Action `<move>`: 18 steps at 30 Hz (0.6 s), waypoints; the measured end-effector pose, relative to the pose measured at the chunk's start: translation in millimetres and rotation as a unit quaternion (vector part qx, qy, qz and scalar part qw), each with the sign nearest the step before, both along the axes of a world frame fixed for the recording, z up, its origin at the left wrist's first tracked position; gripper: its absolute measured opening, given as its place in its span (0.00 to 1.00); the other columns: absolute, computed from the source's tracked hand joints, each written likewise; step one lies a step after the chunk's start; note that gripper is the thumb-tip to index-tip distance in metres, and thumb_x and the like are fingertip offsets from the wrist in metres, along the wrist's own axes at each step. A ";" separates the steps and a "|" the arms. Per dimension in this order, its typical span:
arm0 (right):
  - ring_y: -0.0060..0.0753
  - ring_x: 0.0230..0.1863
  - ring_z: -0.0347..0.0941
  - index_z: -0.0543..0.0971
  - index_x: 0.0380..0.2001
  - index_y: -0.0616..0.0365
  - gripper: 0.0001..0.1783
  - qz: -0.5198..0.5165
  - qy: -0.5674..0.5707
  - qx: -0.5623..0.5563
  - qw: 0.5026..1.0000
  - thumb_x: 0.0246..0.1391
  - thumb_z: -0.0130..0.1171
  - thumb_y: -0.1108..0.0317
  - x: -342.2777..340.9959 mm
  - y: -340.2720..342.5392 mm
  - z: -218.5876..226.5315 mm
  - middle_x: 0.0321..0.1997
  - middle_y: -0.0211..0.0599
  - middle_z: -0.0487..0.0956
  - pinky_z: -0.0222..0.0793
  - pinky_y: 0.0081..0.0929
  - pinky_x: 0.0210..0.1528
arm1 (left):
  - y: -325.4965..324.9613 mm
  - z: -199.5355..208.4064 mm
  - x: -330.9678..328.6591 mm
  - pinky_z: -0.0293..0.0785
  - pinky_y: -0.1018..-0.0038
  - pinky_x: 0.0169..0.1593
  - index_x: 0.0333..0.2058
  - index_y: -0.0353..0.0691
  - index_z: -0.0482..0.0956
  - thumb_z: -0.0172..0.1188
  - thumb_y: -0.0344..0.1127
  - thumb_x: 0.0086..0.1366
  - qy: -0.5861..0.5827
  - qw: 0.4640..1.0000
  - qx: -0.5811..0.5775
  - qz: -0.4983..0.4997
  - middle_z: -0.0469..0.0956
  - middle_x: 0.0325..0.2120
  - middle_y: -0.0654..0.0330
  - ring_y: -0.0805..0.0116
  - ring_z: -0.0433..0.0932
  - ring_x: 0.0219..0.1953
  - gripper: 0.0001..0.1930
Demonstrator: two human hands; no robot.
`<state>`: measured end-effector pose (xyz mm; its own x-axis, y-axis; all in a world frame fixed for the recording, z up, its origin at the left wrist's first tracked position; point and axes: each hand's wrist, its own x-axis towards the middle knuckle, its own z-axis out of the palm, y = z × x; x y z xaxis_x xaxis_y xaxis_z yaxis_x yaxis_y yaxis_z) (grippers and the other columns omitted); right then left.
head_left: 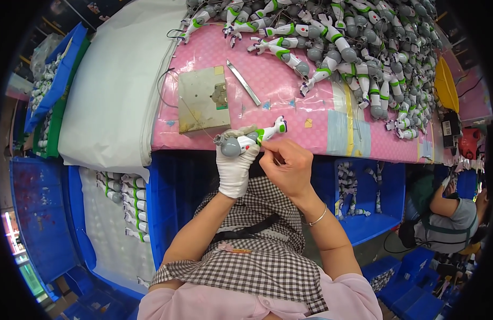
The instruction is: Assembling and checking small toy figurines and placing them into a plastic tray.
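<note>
The gloved left hand is reaching up, fingers wrapping one toy arm at the pink tabletop's near edge. The bare right hand is pinching at its green band, fingertips together. One metal jig block and one blade are lying beyond; toy arms too many to count are piling behind.

A toy factory assembly bench: a heap of toy arms on the far pink worktable, blue parts bins below, a co-worker right.
</note>
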<state>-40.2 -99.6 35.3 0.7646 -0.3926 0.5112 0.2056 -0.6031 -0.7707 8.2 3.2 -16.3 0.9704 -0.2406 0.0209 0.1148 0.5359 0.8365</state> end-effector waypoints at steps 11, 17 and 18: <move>0.13 0.16 0.65 0.81 0.29 0.64 0.09 -0.016 0.004 0.037 0.999 0.41 0.59 0.83 -8.1 -2.6 2.2 0.18 0.30 0.74 0.58 0.14 0.18 | 0.0 1.2 -0.5 0.72 0.71 0.52 0.40 0.40 0.66 0.65 0.20 0.52 0.009 1.000 0.025 0.003 0.73 0.45 0.53 0.64 0.74 0.47 0.20; 0.12 0.17 0.66 0.81 0.31 0.64 0.09 -0.049 -0.002 0.067 0.997 0.42 0.59 0.82 -3.0 -3.9 -19.5 0.19 0.31 0.75 0.60 0.12 0.19 | -4.2 2.9 -2.0 0.73 0.73 0.50 0.40 0.40 0.66 0.66 0.20 0.51 -0.002 0.999 0.019 0.031 0.74 0.44 0.51 0.67 0.75 0.45 0.20; 0.12 0.17 0.66 0.81 0.31 0.64 0.09 -0.050 -0.003 0.068 0.996 0.42 0.59 0.82 -2.0 -0.6 -22.4 0.19 0.31 0.75 0.60 0.12 0.19 | -4.7 2.8 -1.7 0.73 0.73 0.50 0.40 0.40 0.66 0.66 0.20 0.51 -0.003 0.999 0.020 0.029 0.74 0.44 0.51 0.67 0.75 0.45 0.20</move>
<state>-42.1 -100.2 12.9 0.7146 -0.5326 0.4535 0.1551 -0.5116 -0.8451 6.5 -1.5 -13.5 0.9828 -0.1839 0.0188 0.0787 0.5083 0.8576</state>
